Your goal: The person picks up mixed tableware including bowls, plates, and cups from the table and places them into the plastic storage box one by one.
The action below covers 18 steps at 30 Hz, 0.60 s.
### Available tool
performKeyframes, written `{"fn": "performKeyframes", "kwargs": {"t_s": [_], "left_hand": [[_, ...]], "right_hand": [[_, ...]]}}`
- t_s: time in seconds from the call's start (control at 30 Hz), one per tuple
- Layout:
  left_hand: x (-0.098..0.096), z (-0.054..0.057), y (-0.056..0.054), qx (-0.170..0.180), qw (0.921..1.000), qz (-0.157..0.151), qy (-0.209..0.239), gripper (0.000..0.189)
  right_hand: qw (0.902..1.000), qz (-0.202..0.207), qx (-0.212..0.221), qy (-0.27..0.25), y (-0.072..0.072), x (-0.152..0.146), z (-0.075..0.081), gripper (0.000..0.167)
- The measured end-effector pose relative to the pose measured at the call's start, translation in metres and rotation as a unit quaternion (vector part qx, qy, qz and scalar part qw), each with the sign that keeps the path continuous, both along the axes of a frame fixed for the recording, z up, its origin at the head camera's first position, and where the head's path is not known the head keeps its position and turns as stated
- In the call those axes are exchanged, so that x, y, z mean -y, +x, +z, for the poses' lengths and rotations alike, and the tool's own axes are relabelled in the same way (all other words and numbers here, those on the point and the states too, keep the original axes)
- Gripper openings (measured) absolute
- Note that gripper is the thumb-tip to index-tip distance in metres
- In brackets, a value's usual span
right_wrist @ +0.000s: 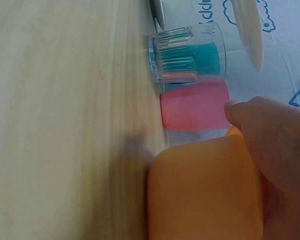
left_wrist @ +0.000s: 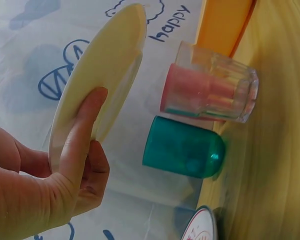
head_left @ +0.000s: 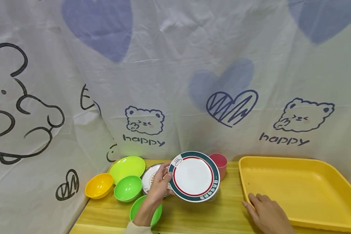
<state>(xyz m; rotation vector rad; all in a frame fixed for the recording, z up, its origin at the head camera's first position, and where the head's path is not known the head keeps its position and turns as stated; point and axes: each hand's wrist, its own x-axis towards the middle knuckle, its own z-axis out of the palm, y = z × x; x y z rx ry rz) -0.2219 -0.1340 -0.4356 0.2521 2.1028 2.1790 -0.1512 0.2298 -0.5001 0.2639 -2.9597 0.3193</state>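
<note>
My left hand (head_left: 158, 187) holds a white plate (head_left: 193, 177) with a dark green rim band and a red ring. The plate is raised above the table and tilted, its face toward the head camera. In the left wrist view, fingers (left_wrist: 85, 130) support its pale underside (left_wrist: 100, 75). My right hand (head_left: 269, 213) rests over the near left corner of a yellow tray (head_left: 295, 182). In the right wrist view its thumb lies along the tray's rim, with the other fingers hidden.
Left on the table are a yellow bowl (head_left: 99, 186), green bowls (head_left: 128, 188), a lime plate (head_left: 128, 169) and a patterned plate (head_left: 147, 177). Behind the raised plate stand a pink cup (head_left: 219, 164), a clear glass (left_wrist: 240, 90) and a teal cup (left_wrist: 185, 147). A printed cloth hangs behind.
</note>
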Motion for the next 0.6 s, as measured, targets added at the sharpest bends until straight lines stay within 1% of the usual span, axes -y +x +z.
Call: {"fn": "performKeyframes", "kwargs": {"t_s": [0.07, 0.13, 0.2, 0.23, 0.37, 0.53, 0.6], "left_hand": [[-0.004, -0.002, 0.001, 0.006, 1.0000, -0.003, 0.003, 0.044], [-0.007, -0.004, 0.001, 0.007, 0.9999, -0.007, 0.005, 0.043], [-0.010, -0.005, 0.002, 0.007, 0.9999, -0.008, 0.005, 0.043], [-0.011, -0.006, 0.003, 0.006, 0.9999, -0.010, 0.005, 0.043], [-0.015, -0.006, 0.005, -0.002, 0.9999, -0.014, -0.001, 0.043], [-0.018, -0.005, 0.007, -0.015, 0.9997, -0.019, -0.010, 0.042], [-0.019, -0.006, 0.008, -0.020, 0.9994, -0.026, -0.009, 0.042]], "right_hand": [[0.9998, -0.009, 0.015, -0.010, 0.000, -0.001, 0.004, 0.036], [0.9995, -0.018, 0.017, -0.018, 0.000, -0.001, 0.009, 0.040], [0.9991, -0.024, 0.004, -0.034, -0.001, -0.001, 0.014, 0.042], [0.9988, -0.025, -0.001, -0.041, -0.002, -0.001, 0.016, 0.046], [0.9975, -0.017, -0.014, -0.066, -0.007, 0.003, 0.028, 0.060], [0.9957, -0.008, 0.004, -0.092, -0.014, 0.016, 0.041, 0.076], [0.9932, 0.001, 0.005, -0.116, -0.016, 0.021, 0.045, 0.077]]}}
